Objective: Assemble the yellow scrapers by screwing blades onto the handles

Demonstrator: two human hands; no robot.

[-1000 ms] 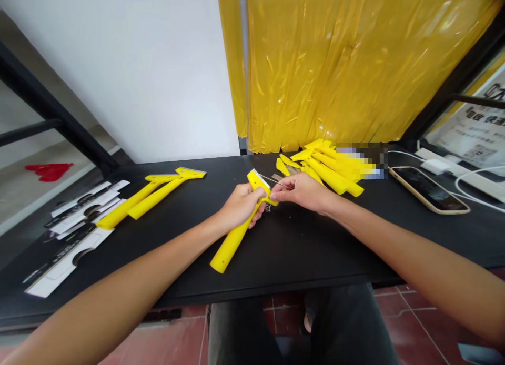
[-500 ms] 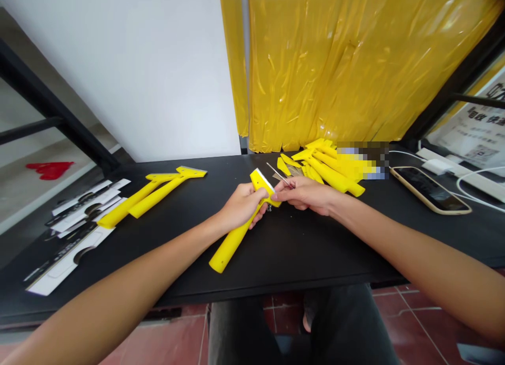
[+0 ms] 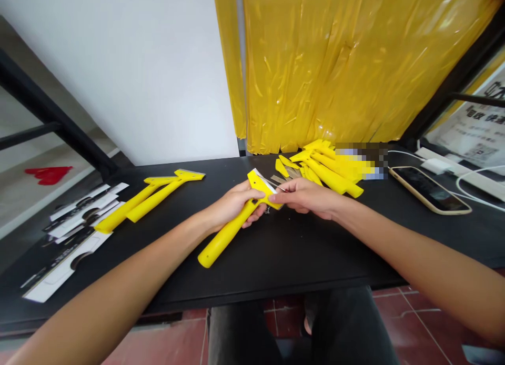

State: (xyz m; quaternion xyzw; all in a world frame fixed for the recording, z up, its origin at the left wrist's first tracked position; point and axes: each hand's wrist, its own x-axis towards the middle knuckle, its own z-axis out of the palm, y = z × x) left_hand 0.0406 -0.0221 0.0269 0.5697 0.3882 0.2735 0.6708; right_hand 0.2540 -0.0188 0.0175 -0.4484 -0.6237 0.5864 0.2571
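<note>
A yellow scraper (image 3: 225, 241) is in my left hand (image 3: 232, 203), gripped at the neck below its wide head. A pale metal strip runs along the head's upper edge, and the handle slants down to the left. My right hand (image 3: 310, 198) is closed at the head's right end, its thumb against the yellow plastic. From its fingers sticks a thin metal rod (image 3: 278, 182), lying close behind the head; its other end is hidden. Under the head, small metal pieces (image 3: 267, 211) show on the black table (image 3: 307, 260).
Two yellow scrapers (image 3: 153, 198) lie on the left, one overlapping white-and-black card sleeves (image 3: 67, 267). Several yellow handles and parts (image 3: 331, 175) are heaped behind my right hand. A phone (image 3: 428, 189), white cables and a power strip (image 3: 469, 178) are at right. Yellow plastic film (image 3: 315, 65) hangs behind.
The held scraper has tilted, its handle end moving left and slightly up. The thin rod, which stood up from my right fingers, now lies lower against the head.
</note>
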